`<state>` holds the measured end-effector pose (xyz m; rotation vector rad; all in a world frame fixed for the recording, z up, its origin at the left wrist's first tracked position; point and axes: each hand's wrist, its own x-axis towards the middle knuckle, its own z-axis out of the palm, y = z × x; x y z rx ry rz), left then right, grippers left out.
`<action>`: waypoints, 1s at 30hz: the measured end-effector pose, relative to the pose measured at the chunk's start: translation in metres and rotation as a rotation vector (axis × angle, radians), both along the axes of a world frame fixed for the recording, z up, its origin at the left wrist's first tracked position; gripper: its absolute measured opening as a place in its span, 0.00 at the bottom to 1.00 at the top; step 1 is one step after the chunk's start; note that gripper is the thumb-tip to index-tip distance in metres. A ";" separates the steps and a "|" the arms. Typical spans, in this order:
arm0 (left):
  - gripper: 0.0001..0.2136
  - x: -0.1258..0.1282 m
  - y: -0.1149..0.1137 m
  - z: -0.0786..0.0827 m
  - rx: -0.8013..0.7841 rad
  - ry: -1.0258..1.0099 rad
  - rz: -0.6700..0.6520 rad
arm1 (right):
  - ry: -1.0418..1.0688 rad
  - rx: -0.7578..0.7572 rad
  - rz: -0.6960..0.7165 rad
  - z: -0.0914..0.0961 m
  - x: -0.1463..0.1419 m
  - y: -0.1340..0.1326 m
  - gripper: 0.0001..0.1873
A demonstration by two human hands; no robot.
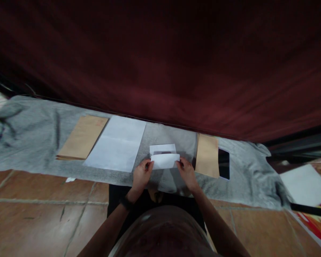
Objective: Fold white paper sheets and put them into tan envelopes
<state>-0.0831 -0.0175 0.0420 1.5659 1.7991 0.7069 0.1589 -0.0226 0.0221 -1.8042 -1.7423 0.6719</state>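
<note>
A sheet of white paper (pixel 164 161), partly folded, is held up by its two lower ends. My left hand (pixel 142 174) pinches its left end between thumb and fingers. At the right end my right hand (pixel 187 173) grips it the same way. The far part of the white paper stands up behind the near flap, with a shaded gap between them. To the left lies a stack of white paper sheets (pixel 117 142). Brown envelopes (pixel 207 155) rest just right of my right hand.
A grey cloth (pixel 240 164) covers the long narrow surface. More brown envelopes (pixel 82 137) lie at the far left. A dark phone (pixel 224 164) sits beside the right envelopes. A dark red drape (pixel 160 71) rises behind. A paper scrap (pixel 70 179) is near the front edge, above floor tiles.
</note>
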 end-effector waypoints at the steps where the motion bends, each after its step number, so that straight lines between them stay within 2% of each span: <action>1: 0.11 0.003 0.003 0.003 -0.010 0.034 0.007 | 0.003 0.006 -0.023 -0.001 -0.002 0.003 0.16; 7: 0.12 0.010 0.022 0.015 -0.062 0.271 -0.003 | -0.046 0.025 -0.066 -0.001 -0.013 0.023 0.21; 17: 0.16 0.018 0.038 0.029 -0.200 0.510 -0.024 | -0.274 0.002 -0.049 -0.003 -0.018 0.043 0.21; 25: 0.17 0.017 0.050 0.020 -0.159 0.563 0.001 | -0.382 0.050 -0.049 -0.002 -0.023 0.055 0.21; 30: 0.17 0.017 0.055 0.018 -0.189 0.547 0.028 | -0.431 0.050 -0.043 0.003 -0.024 0.057 0.21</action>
